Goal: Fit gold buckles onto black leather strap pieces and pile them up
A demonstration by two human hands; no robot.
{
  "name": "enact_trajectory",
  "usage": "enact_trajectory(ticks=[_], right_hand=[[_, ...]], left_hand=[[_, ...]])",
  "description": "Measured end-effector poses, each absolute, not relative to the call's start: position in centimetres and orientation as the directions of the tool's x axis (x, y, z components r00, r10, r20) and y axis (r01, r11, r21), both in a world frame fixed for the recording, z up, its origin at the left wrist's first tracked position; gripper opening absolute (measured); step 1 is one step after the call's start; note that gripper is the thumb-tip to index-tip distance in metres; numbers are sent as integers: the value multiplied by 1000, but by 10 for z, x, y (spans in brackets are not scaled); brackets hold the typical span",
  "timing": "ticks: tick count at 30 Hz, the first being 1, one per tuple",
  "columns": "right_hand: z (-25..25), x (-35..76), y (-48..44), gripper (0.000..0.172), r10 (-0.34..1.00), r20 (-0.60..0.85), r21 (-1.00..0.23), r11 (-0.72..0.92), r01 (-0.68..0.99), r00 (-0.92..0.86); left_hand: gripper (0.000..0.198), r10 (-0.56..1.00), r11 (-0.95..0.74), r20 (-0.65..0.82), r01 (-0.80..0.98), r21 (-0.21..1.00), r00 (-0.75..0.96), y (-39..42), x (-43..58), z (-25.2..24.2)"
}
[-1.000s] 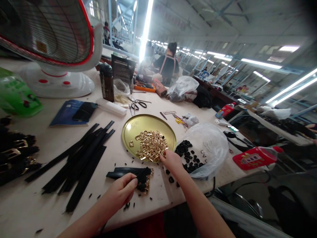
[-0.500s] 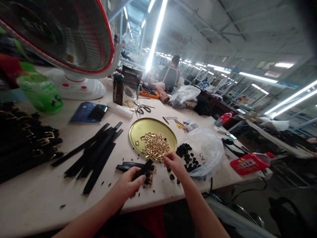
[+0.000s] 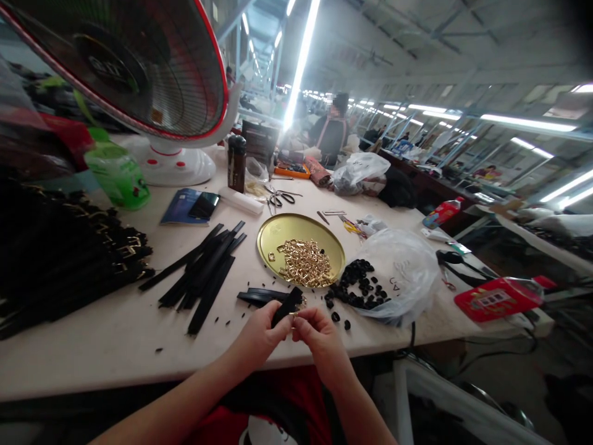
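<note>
My left hand (image 3: 263, 330) is closed around a black strap (image 3: 288, 305), whose end sticks up past the thumb. Fingertip to fingertip with it, my right hand (image 3: 319, 337) pinches a small gold buckle (image 3: 293, 316), mostly hidden by the fingers. Just beyond them lies a yellow-gold round tray (image 3: 273, 230) with a heap of gold buckles (image 3: 306, 262). Black straps (image 3: 259, 295) rest on the table behind my left hand, and a fan of longer black straps (image 3: 206, 272) lies farther left. Small black rings (image 3: 359, 281) spill out of a clear plastic bag (image 3: 403, 272) at the right.
A large fan (image 3: 162, 162) stands at the back left beside a green bottle (image 3: 118, 173). Finished-looking black straps with buckles (image 3: 69, 253) are piled at left. Scissors (image 3: 281, 198), a phone (image 3: 204, 205) and a red-labelled bottle (image 3: 500, 298) are on the table. A person (image 3: 334, 133) sits far back.
My right hand has moved from the edge of the buckle heap toward me and left, meeting my left hand with a buckle. The whole view has shifted slightly.
</note>
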State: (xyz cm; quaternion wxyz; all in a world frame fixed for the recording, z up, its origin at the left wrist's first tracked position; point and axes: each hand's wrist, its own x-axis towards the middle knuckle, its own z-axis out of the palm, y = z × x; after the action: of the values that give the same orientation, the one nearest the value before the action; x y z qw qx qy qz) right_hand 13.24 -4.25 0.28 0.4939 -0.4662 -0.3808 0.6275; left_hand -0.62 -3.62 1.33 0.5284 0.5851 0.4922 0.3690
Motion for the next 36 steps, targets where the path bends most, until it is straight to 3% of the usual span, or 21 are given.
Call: enact_trajectory(ticks=[7,13,17,20,24,28,31,34,36], right_hand=[[-5,128,-45,22,942,-294,-804,-335,-492,-161],[-10,121,-46,18,890,-386,-653,-449,-610,-241],[-11,119,-49,19,892,-394,-656,-443,-611,-224],[-16,119,-50,22,929,-351,-782,-360,-509,-117],[-23,120,-51,26,965,-248,-954,-228,-195,88],[-22,119,-50,28,973,-173,-985,-173,-10,151],[-20,119,-50,27,974,-123,-990,-134,49,191],[-22,120,-48,28,964,-256,-956,-241,-168,71],[-23,121,-47,28,914,-386,-833,-405,-378,-129]], left_hand=[[22,969,-48,-50,384,922,242,-37,-5,14],[26,930,119,-175,186,975,323,-32,-4,-1],[26,921,149,-171,90,985,349,-31,-4,-2],[26,926,152,-180,109,982,332,-31,-6,2],[22,939,91,-189,322,942,286,-30,-8,3],[19,961,14,-150,501,865,232,-31,-8,-1],[21,963,24,-149,477,879,226,-33,-7,-3],[24,946,99,-189,320,942,264,-35,-8,-2],[25,925,148,-210,210,967,316,-35,-9,0]])
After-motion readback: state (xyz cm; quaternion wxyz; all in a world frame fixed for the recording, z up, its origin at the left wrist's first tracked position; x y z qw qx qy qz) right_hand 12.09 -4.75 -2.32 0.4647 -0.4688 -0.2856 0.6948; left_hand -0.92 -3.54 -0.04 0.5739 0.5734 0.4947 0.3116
